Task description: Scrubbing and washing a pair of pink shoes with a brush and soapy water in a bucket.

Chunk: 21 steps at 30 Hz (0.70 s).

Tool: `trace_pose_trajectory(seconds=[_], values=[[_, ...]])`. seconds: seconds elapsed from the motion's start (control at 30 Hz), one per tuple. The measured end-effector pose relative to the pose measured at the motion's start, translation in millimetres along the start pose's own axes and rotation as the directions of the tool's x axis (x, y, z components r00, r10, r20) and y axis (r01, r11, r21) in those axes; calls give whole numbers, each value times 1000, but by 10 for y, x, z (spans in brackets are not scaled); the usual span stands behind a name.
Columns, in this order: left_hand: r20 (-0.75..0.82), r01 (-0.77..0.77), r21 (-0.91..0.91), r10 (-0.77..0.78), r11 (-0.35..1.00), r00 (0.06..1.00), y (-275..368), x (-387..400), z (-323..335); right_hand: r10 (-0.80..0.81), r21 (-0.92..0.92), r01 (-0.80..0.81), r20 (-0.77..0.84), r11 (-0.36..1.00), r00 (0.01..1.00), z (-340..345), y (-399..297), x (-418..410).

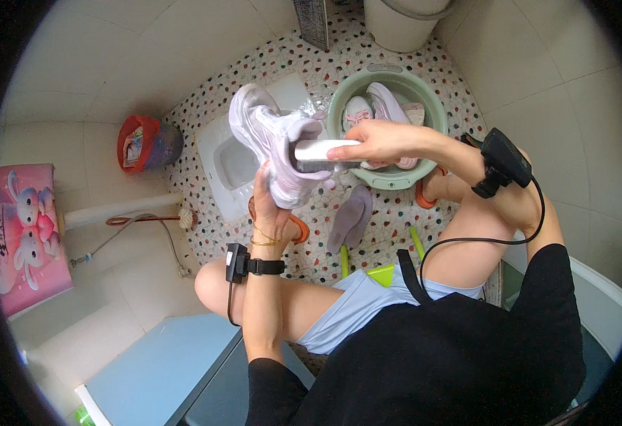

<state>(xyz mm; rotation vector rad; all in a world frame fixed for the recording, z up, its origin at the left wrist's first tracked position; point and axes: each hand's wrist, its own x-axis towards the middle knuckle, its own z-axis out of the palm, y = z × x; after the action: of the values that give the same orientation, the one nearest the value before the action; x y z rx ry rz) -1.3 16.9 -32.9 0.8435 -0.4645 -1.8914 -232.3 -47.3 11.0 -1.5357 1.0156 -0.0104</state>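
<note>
A white and pale pink sneaker (284,133) with suds on it is held up above the squat toilet by my left hand (271,194), which grips it near the heel. My right hand (377,142) holds a white-backed scrub brush (319,150) by its end. The brush reaches into the sneaker's ankle opening, and its bristles are partly hidden. To the right, a light green basin (391,182) of water holds more pink and white shoes (388,104). My right forearm crosses over the basin. Two grey insoles (351,218) lie overlapping on the pebbled floor.
The squat toilet (217,175) is set in the floor at left. Beyond it stand a waste bin (153,144) with a red liner and a wall hose (129,226). A white bucket (401,26) stands at the back. A blue cabinet (167,357) is near my left elbow.
</note>
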Motion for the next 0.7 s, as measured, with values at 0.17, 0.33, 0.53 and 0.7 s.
trace_pose_trajectory(seconds=[0.17,0.33,0.53,0.7], values=[[-155,-179,337,242,924,958,-112,34,-123,114,647,-441,482,622,868,84,141,105],[-145,-380,713,655,588,742,-47,-9,-273,64,781,-511,526,358,848,337,39,163],[-93,-376,653,562,658,822,-34,11,-21,-62,44,69,-149,997,987,509,367,261],[-356,-99,263,192,960,915,-3,-7,-184,-602,-805,121,-326,582,729,365,362,330]])
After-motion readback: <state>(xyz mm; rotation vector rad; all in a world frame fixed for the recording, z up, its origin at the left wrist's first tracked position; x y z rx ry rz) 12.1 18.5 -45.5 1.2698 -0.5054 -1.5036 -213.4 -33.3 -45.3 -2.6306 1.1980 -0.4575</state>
